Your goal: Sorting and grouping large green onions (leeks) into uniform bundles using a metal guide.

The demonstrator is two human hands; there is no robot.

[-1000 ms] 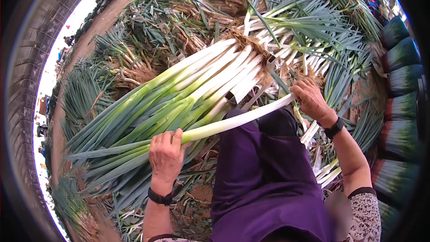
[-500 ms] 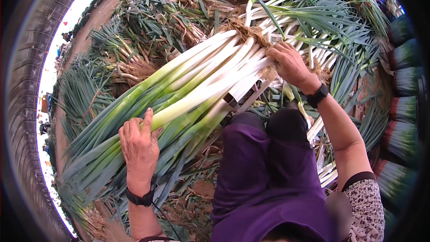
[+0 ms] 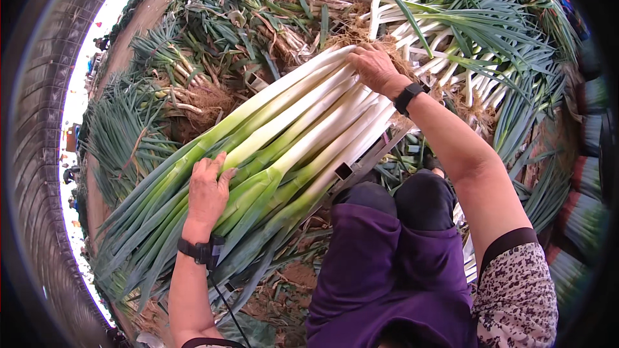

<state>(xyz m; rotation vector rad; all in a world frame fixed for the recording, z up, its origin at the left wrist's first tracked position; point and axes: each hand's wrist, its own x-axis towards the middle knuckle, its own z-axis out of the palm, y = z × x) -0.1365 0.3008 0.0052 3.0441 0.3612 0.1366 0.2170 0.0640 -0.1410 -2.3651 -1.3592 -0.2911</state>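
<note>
A layer of long green onions (image 3: 303,113) lies slantwise before me, their white root ends up and to the right and green leaves down and to the left. My right hand (image 3: 375,67) is closed around the white end of one stalk beside the roots. Lower down, where the stalks turn green, my left hand (image 3: 209,190) has its fingers curled over a green onion, thumb toward the middle of the layer. The stalks rest on a metal frame (image 3: 345,171), whose square tube end shows near my knees; most of it is hidden beneath them.
More green onions (image 3: 474,32) are heaped at the upper right, with loose leaves and roots (image 3: 238,19) at the upper left. Another bunch (image 3: 129,132) lies at the far left. My knees (image 3: 393,203) sit close below the frame. Stacked bundles (image 3: 583,212) line the right side.
My right hand has moved left along the root ends, and my left hand slightly up and right. The stalk they held raised across the layer now lies among the others.
</note>
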